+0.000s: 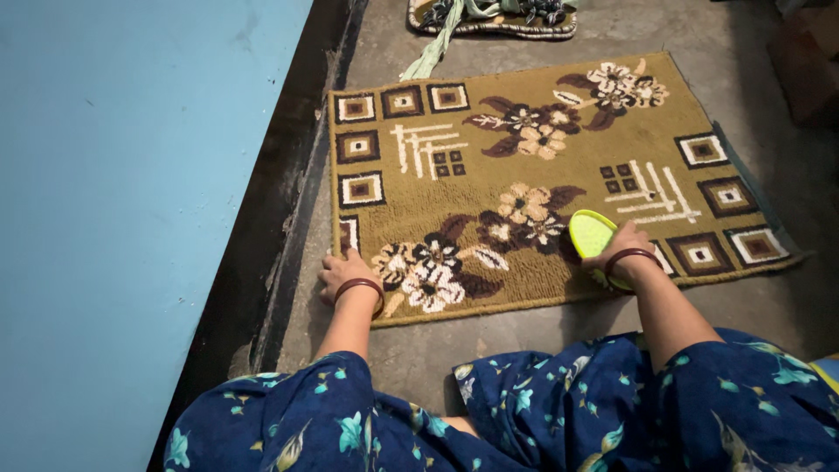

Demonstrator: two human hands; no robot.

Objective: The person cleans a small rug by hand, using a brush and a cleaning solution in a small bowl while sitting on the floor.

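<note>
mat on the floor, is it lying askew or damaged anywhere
The mat lies flat but slightly skewed to the wall; no damage shows. The left hand presses its near corner; the right hand holds a yellow-green brush.

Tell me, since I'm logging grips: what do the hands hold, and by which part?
The right hand grips a yellow-green scrub brush by its near end. The left hand holds nothing, pressing flat on the mat corner.

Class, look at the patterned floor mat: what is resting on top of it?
On the mat: the right hand gripping a yellow-green brush, and the left hand at its near corner. The brush's underside is hidden.
</note>
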